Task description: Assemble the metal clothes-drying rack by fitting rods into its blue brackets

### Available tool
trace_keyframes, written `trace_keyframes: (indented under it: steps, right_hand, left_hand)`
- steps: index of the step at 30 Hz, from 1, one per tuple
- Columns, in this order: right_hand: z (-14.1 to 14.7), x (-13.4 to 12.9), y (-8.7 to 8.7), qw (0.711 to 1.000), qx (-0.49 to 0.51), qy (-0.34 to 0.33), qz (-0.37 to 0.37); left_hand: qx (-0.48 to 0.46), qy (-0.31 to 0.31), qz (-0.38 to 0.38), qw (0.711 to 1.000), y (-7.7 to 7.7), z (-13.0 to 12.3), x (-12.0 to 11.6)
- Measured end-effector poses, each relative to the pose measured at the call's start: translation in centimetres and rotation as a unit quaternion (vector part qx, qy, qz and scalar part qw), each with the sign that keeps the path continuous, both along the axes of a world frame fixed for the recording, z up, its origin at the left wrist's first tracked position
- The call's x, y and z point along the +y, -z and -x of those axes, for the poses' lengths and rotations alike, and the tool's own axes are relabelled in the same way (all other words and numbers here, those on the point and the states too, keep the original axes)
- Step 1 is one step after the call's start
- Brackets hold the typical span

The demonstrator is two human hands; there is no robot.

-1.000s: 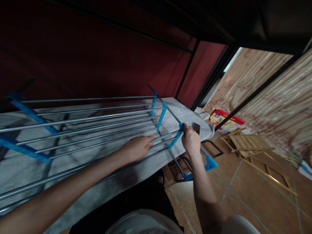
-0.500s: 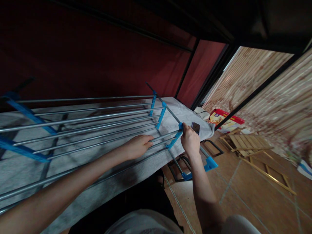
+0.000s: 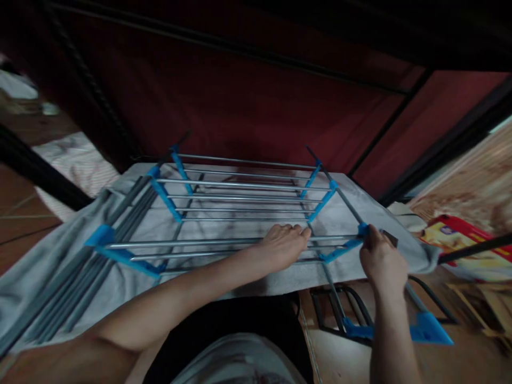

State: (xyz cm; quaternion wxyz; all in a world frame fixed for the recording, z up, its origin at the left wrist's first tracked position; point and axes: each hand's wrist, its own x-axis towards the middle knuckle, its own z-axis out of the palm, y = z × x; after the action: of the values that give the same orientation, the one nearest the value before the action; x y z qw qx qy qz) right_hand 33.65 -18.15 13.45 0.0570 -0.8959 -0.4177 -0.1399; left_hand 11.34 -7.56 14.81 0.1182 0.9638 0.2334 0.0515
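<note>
A partly built rack of grey metal tubes (image 3: 248,186) and blue plastic brackets lies across a bed-like surface covered with a grey cloth (image 3: 382,218). My left hand (image 3: 286,246) is closed over the near upper tube of the rack, close to its right end. My right hand (image 3: 383,258) grips the rack's right side pole at the blue bracket (image 3: 352,244) that takes this tube; the fingertips are partly hidden. Below my right hand, another blue bracket (image 3: 430,329) sticks out past the cloth's edge.
Several loose metal tubes (image 3: 76,288) lie bundled on the cloth at the left. A dark red panel (image 3: 248,101) stands behind the rack. At the right are a red and yellow box (image 3: 466,245), a wooden folding piece (image 3: 486,304) and a black metal frame (image 3: 356,304) on the floor.
My view has swung left, bringing the rack's left end and the loose tubes into sight. My left hand has moved along the tube towards the right bracket; my right hand keeps its grip.
</note>
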Motion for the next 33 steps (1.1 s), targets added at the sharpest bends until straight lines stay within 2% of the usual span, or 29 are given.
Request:
trace_keyframes:
  steps: [6,11,33]
  right_hand:
    - [-0.5,-0.2,0.3,1.000,-0.025,-0.014,0.010]
    - [-0.7,-0.2,0.4,1.000,-0.024,-0.011,0.016]
    - [-0.1,-0.1,0.0,1.000,0.002,0.001,0.022]
  left_hand:
    - [-0.050,-0.057,-0.066,0.995,1.3,1.9,-1.1]
    - [-0.064,-0.060,-0.098,0.991,2.1,2.0,-1.0]
    - [-0.069,-0.027,-0.041,0.996,1.4,1.8,-0.4]
